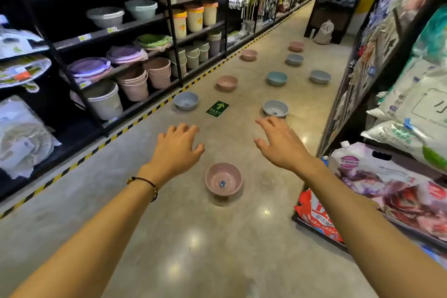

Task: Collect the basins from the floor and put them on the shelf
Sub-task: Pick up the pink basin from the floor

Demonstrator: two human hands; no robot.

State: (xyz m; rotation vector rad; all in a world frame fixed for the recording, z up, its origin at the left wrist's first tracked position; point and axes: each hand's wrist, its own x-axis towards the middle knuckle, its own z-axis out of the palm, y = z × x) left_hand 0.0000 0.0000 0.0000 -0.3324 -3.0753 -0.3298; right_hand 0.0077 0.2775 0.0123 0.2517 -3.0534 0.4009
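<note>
"Where are the basins?"

"All over the floor (193, 237). The closest is a pink basin (223, 180). It sits right way up in the middle of the floor, just under the person's arms. A grey-blue basin (185, 100) sits by the striped left edge of the floor. A grey basin (275, 107) is nearer the right edge, and more sit farther along."

"Are the hands holding anything?"

"No. The left hand (177, 145) and the right hand (278, 143) both hover over the floor. Their fingers are loose and spread, with nothing in them."

"Will the pink one be hard to lift?"

"I don't think so. It looks like thin plastic, so I guess it is light and stiff. It looks smooth, so maybe a bit slippery. I'd take it by the rim, thumb inside and fingers under the lip."

"And then?"

"Up onto the shelf (108, 31) on the left."
</note>
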